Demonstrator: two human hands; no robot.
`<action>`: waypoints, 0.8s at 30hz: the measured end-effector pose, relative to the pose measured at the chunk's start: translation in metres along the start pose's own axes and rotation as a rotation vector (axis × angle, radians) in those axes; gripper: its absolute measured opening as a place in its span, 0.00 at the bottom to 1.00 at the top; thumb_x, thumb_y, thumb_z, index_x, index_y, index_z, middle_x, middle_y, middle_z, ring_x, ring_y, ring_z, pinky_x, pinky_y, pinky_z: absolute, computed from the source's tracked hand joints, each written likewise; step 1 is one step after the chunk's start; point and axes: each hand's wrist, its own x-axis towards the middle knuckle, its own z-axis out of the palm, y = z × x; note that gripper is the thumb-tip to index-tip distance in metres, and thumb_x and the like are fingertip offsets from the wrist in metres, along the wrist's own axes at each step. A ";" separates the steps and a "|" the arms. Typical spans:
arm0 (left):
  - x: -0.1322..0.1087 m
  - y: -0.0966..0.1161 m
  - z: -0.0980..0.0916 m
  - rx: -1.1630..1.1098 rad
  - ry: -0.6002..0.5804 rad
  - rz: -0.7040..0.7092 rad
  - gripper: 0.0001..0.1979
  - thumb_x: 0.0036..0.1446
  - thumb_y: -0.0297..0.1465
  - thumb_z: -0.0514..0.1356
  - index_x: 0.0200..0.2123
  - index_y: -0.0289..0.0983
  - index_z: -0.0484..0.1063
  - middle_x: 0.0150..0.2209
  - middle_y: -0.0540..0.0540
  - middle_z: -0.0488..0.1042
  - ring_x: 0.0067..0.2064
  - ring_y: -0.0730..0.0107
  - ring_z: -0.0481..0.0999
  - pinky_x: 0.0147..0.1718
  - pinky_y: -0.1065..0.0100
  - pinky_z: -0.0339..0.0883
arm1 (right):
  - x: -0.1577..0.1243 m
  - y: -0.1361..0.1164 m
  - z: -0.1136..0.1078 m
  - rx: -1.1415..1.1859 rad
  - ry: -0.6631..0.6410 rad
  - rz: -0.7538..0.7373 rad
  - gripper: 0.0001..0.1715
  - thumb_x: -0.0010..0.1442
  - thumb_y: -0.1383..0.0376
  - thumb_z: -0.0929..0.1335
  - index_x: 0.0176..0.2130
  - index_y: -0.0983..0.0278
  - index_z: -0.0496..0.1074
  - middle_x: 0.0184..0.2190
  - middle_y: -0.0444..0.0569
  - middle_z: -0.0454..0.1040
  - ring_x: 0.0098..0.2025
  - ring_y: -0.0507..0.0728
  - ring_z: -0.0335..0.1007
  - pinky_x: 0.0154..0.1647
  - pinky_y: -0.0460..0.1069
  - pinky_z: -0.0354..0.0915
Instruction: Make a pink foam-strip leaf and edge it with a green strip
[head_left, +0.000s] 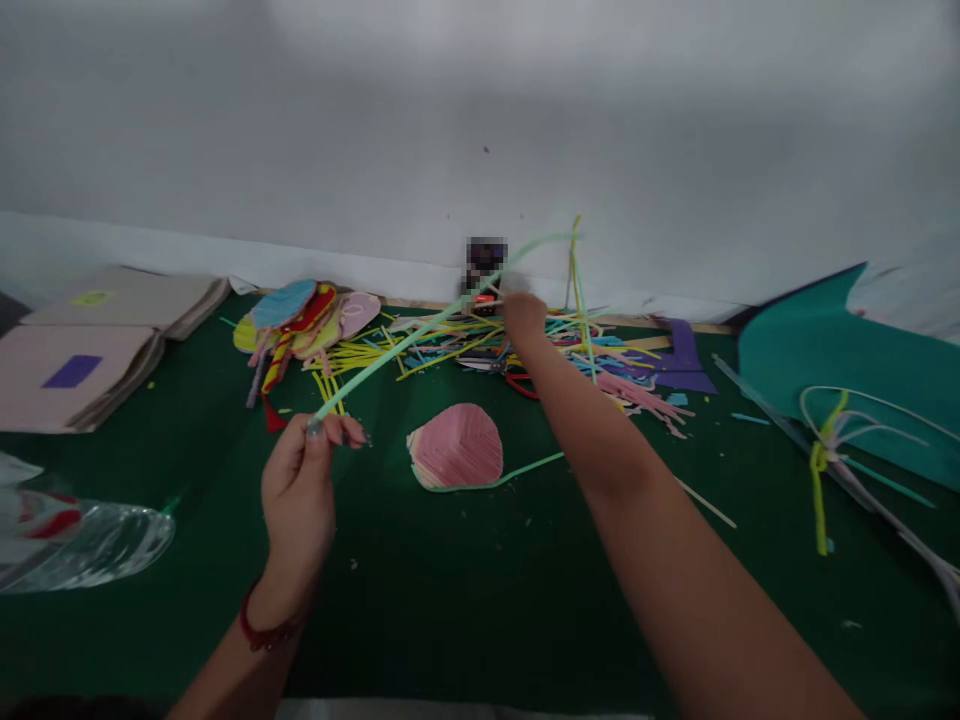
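Note:
Between its fingertips my left hand [307, 465] pinches one end of a light green strip [409, 340]. The strip arcs up and away to the right, where a thin yellow strip [574, 250] stands near its far end. My right hand [523, 315] reaches over a pile of loose coloured strips [420, 335] near the wall; its fingers are blurred and partly hidden. Below and between my hands lies a pink leaf-shaped piece [461, 447] made of strips side by side. A green strip [529, 468] runs along its lower edge and passes behind my right forearm.
Flat coloured paper pieces [300, 315] lie stacked at back left. Further left are pale cardboard-like pads [82, 370] and a clear plastic bottle [112, 540]. Red-handled scissors [521, 385] lie in the pile. A teal sheet [847, 350] and a yellow-tied strip bundle [825, 450] are at right.

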 end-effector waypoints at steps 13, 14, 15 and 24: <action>-0.001 -0.027 -0.001 0.073 -0.126 -0.075 0.14 0.63 0.39 0.54 0.27 0.38 0.63 0.29 0.49 0.69 0.33 0.69 0.68 0.35 0.68 0.63 | -0.088 -0.021 0.021 0.808 -0.027 -0.297 0.16 0.61 0.67 0.65 0.47 0.66 0.74 0.41 0.51 0.78 0.42 0.55 0.73 0.46 0.49 0.67; 0.000 -0.029 0.003 0.085 -0.153 -0.084 0.14 0.63 0.38 0.53 0.27 0.38 0.63 0.29 0.49 0.69 0.33 0.69 0.68 0.35 0.68 0.63 | -0.107 -0.019 0.022 1.006 -0.075 -0.339 0.17 0.60 0.65 0.66 0.49 0.65 0.73 0.39 0.50 0.78 0.41 0.55 0.73 0.44 0.49 0.68; 0.000 -0.031 0.007 0.106 -0.189 -0.095 0.14 0.63 0.38 0.53 0.27 0.38 0.63 0.28 0.49 0.69 0.32 0.69 0.68 0.35 0.68 0.62 | -0.125 -0.016 0.022 1.176 -0.153 -0.377 0.21 0.59 0.62 0.67 0.52 0.64 0.71 0.37 0.48 0.77 0.38 0.54 0.73 0.40 0.49 0.68; 0.005 -0.049 0.026 0.493 -0.659 -0.095 0.17 0.62 0.38 0.49 0.26 0.38 0.68 0.26 0.50 0.70 0.31 0.69 0.69 0.34 0.69 0.60 | -0.216 0.035 0.000 1.668 -0.312 -0.153 0.26 0.59 0.52 0.68 0.54 0.58 0.69 0.34 0.47 0.75 0.30 0.52 0.69 0.26 0.46 0.65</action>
